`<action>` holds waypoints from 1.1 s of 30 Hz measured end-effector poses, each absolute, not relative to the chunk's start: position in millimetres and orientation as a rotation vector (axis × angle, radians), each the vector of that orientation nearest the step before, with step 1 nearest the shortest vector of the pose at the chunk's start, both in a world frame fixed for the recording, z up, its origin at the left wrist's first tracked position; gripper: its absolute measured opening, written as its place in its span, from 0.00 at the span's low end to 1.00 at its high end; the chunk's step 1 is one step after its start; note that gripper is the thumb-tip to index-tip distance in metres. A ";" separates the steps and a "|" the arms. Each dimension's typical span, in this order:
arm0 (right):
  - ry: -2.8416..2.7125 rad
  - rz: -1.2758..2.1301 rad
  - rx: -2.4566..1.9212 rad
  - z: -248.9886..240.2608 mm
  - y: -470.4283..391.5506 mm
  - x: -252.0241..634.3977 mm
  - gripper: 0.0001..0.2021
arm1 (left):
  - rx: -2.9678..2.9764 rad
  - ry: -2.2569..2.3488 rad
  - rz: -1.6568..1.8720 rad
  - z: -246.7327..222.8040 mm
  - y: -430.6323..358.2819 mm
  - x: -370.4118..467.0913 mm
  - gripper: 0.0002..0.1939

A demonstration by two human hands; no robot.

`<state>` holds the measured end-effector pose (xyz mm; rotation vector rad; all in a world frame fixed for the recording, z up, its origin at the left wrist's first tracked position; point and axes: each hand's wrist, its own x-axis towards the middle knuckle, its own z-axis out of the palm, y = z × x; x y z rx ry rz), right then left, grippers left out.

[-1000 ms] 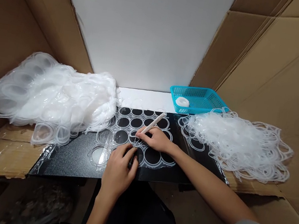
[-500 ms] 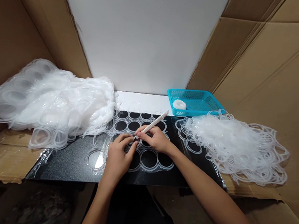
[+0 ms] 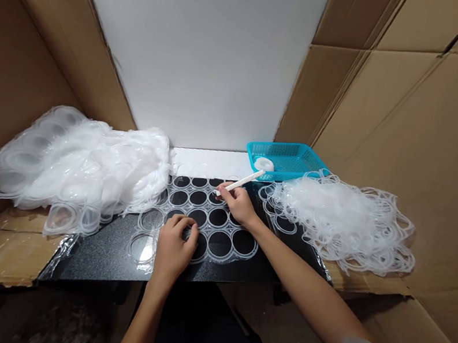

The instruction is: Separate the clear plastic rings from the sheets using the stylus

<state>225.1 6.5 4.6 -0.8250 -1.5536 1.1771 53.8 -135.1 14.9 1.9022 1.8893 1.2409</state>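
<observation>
A clear sheet of joined plastic rings (image 3: pixel 207 227) lies flat on the black board (image 3: pixel 97 249). My right hand (image 3: pixel 238 202) is closed round a thin white pen-like tool (image 3: pixel 245 180), its lower tip at the upper middle of the sheet and its other end pointing up to the right. My left hand (image 3: pixel 175 241) rests on the lower left part of the sheet, fingers apart and slightly curled, with nothing seen in it. The surface under its palm is hidden.
A large heap of clear ring sheets (image 3: pixel 81 161) stands at the left. A tangled pile of ring frames (image 3: pixel 344 220) is at the right. Behind it, a turquoise basket (image 3: pixel 293 176) holds a white ring stack (image 3: pixel 264 164). Cardboard walls (image 3: pixel 416 127) flank both sides.
My right hand has moved up and away from my left hand, taking the white tool farther back over the sheet. My left hand's fingers have spread. The camera view has shifted slightly.
</observation>
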 end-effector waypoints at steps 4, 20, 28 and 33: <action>-1.855 1.103 -0.742 13.3 -11.7 222.2 0.13 | 2.015 1.932 1.146 6.0 -155.0 56.4 0.12; -2.166 1.115 -0.691 19.5 -29.1 218.0 0.06 | 2.225 1.952 0.987 1.8 -176.0 63.8 0.14; -2.368 0.885 -0.304 14.0 -31.1 226.2 0.11 | 2.265 1.948 0.925 6.1 -175.5 65.7 0.17; -2.554 0.388 -0.265 5.3 -36.2 223.4 0.12 | 2.265 1.897 0.922 8.5 -175.6 61.9 0.15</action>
